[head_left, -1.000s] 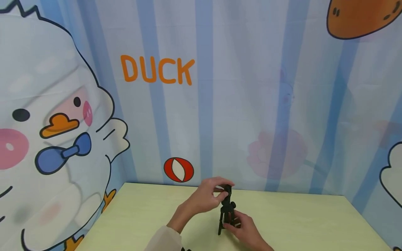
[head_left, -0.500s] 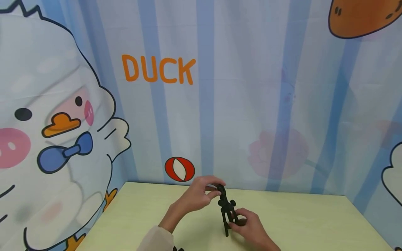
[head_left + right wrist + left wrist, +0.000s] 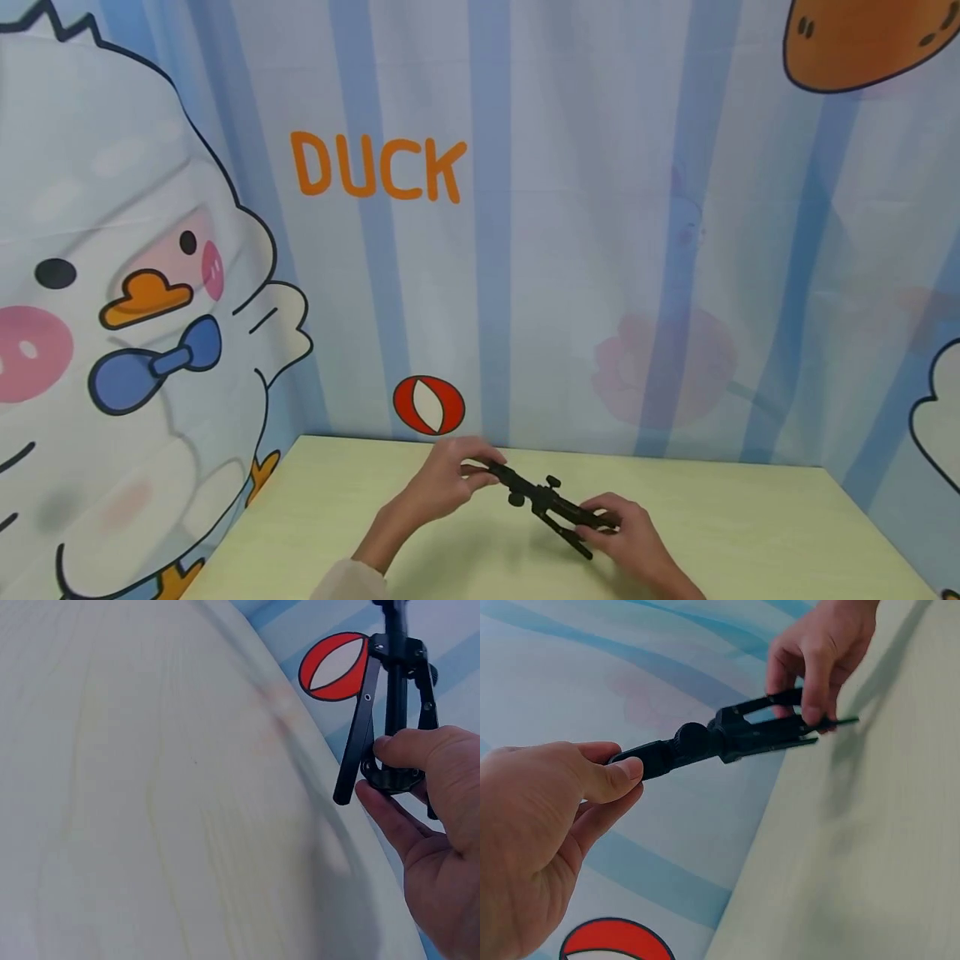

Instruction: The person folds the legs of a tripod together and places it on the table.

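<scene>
Small black tripod held tilted, nearly level, above the pale green bench, its head toward 10 o'clock and its folded legs toward 4 o'clock; left hand pinches the head end between thumb and fingers; right hand grips the legs, fingers curled round them near the feet; behind, at 12 o'clock, a striped blue backdrop bearing a red-and-white ball and the word DUCK.
</scene>
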Demonstrator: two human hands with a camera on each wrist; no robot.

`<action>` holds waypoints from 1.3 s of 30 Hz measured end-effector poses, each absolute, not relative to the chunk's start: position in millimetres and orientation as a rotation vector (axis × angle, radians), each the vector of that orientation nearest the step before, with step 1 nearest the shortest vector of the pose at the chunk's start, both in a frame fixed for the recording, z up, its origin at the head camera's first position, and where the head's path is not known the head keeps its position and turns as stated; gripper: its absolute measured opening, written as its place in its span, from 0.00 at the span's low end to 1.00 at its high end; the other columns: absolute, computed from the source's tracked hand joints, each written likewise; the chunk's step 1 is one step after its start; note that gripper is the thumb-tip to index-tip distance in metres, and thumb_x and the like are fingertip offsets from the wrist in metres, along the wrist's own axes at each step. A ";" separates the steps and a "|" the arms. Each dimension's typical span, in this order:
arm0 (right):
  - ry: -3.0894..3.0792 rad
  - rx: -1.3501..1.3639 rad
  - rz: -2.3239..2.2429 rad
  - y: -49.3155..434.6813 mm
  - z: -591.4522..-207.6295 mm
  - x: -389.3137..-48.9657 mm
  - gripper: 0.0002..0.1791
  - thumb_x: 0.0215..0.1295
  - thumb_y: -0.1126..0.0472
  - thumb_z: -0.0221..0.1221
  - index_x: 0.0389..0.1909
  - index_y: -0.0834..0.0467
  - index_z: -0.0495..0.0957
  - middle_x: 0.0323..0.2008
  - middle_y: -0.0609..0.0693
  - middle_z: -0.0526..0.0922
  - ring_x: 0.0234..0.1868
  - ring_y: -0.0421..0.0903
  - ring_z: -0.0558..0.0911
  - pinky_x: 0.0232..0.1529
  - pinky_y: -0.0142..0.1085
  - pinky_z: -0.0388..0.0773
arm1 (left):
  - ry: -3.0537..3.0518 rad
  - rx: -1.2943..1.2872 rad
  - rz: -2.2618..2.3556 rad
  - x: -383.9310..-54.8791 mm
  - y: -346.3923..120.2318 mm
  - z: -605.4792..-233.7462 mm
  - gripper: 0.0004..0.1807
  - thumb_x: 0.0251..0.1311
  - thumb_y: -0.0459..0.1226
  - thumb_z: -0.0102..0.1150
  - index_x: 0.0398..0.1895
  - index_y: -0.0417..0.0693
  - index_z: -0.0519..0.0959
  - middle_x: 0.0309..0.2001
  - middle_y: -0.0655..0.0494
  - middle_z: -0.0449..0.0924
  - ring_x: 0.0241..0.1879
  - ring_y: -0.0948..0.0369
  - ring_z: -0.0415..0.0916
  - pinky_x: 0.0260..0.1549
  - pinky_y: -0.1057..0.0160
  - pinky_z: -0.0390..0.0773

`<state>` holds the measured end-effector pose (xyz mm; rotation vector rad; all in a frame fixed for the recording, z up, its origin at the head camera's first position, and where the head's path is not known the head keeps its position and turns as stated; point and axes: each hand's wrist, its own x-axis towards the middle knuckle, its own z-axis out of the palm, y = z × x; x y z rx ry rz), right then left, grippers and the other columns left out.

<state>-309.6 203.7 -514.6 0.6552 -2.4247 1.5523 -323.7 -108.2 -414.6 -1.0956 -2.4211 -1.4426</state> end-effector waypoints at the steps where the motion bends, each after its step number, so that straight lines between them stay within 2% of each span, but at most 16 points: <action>1: -2.414 0.655 1.553 205.7 -514.0 -309.6 0.12 0.60 0.66 0.74 0.44 0.63 0.86 0.41 0.55 0.85 0.37 0.41 0.88 0.38 0.33 0.87 | -2.429 -1.085 -1.443 -324.3 -110.1 -417.9 0.13 0.59 0.20 0.68 0.45 0.38 0.86 0.45 0.49 0.84 0.45 0.52 0.86 0.46 0.63 0.86; 12: -2.423 0.586 1.593 218.1 -507.3 -306.2 0.13 0.61 0.70 0.72 0.46 0.66 0.85 0.43 0.60 0.86 0.41 0.41 0.87 0.41 0.34 0.87 | -2.561 -0.943 -1.433 -330.2 -122.6 -461.7 0.13 0.58 0.21 0.70 0.43 0.42 0.87 0.43 0.56 0.84 0.43 0.59 0.86 0.43 0.65 0.87; 18: -2.458 0.549 1.565 217.1 -511.1 -307.0 0.12 0.60 0.71 0.72 0.45 0.66 0.85 0.42 0.59 0.86 0.41 0.42 0.88 0.41 0.33 0.87 | -2.607 -0.926 -1.411 -333.7 -123.5 -481.0 0.13 0.58 0.21 0.70 0.43 0.43 0.87 0.42 0.57 0.84 0.43 0.58 0.85 0.42 0.67 0.86; 24: -2.497 0.513 1.527 215.1 -518.6 -308.1 0.12 0.58 0.71 0.73 0.43 0.66 0.85 0.41 0.59 0.87 0.39 0.47 0.88 0.39 0.33 0.87 | -2.648 -0.921 -1.406 -337.1 -123.6 -493.7 0.13 0.57 0.20 0.69 0.42 0.42 0.87 0.41 0.57 0.84 0.42 0.54 0.85 0.41 0.68 0.86; 31: -2.525 0.436 1.514 210.7 -522.4 -309.6 0.13 0.56 0.73 0.73 0.42 0.65 0.85 0.40 0.56 0.87 0.39 0.52 0.88 0.39 0.36 0.88 | -2.699 -0.898 -1.386 -342.3 -122.9 -505.4 0.13 0.58 0.19 0.68 0.42 0.42 0.87 0.40 0.58 0.84 0.41 0.59 0.84 0.41 0.67 0.86; 39: -2.570 0.330 1.441 207.7 -526.1 -311.8 0.12 0.54 0.73 0.74 0.40 0.63 0.86 0.37 0.52 0.88 0.36 0.48 0.87 0.38 0.38 0.88 | -2.696 -0.889 -1.374 -344.4 -122.5 -511.8 0.13 0.56 0.19 0.69 0.42 0.40 0.87 0.40 0.56 0.85 0.41 0.56 0.84 0.40 0.67 0.86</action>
